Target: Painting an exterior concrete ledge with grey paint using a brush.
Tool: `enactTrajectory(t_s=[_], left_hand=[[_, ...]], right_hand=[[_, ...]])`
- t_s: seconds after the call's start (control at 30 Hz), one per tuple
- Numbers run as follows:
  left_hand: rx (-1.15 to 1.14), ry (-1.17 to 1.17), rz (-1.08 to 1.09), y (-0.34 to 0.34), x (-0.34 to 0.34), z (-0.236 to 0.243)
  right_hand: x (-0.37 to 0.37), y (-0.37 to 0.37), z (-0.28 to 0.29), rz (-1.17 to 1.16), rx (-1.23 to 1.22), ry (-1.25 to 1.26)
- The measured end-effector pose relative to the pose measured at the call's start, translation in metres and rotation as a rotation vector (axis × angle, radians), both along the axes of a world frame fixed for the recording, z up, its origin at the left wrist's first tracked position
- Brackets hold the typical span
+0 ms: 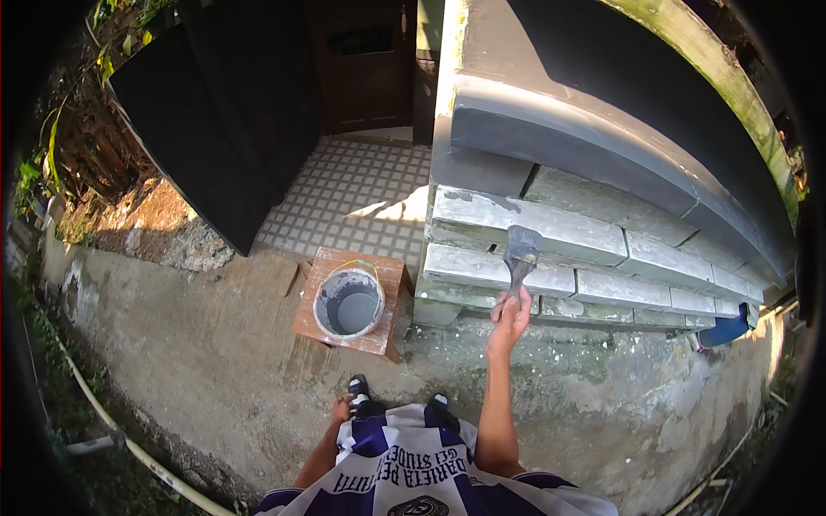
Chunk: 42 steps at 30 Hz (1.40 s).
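Observation:
My right hand (510, 316) is closed around the handle of a paintbrush (522, 249), whose grey-coated bristles are upward, in front of or against the pale, grey-patched block courses (637, 254). My left hand (342, 411) hangs low beside my striped shirt, fingers loosely bent and apart, with nothing visible in it. A bucket (379, 305) holding grey liquid, its thin handle raised, sits on a wooden stool (389, 340) left of the brush, near the wall's corner.
A dark upright panel (198, 112) borders the tiled entry (318, 198) and brown door (361, 69). Pale pipe (120, 426) runs along the left edge of the concrete path (198, 344). Soil and plants (129, 215) lie left. A blue object (724, 331) is at the wall's right foot.

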<state>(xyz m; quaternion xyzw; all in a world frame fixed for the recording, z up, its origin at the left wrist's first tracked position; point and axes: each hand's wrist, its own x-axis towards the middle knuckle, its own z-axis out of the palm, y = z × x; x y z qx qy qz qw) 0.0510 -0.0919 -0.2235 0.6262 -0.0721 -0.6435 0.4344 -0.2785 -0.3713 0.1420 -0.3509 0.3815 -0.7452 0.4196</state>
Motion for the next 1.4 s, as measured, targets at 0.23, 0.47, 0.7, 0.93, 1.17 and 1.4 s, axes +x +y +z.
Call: enactTrajectory(t_s=[0.23,0.47,0.7,0.93,1.17,1.4], left_hand=[[0.015,-0.007,0.539,-0.01,-0.016,0.077],[-0.064,0.057,0.779,-0.009,-0.004,0.101],[-0.074,0.137,0.755,-0.007,0.018,0.106],[-0.174,0.142,0.489,-0.041,0.064,0.127],[-0.135,0.011,0.225,-0.083,0.124,0.112],[-0.099,0.181,0.159,-0.118,0.14,0.054]], right_hand=[[0.002,0.093,-0.083,0.377,0.312,0.236],[0.004,0.1,-0.119,0.562,0.548,0.441],[0.044,0.038,-0.115,0.471,0.498,0.604],[0.128,-0.007,-0.128,0.47,0.151,1.046],[0.235,-0.021,-0.162,0.739,0.375,0.903],[0.311,-0.031,-0.268,0.781,0.547,0.885]])
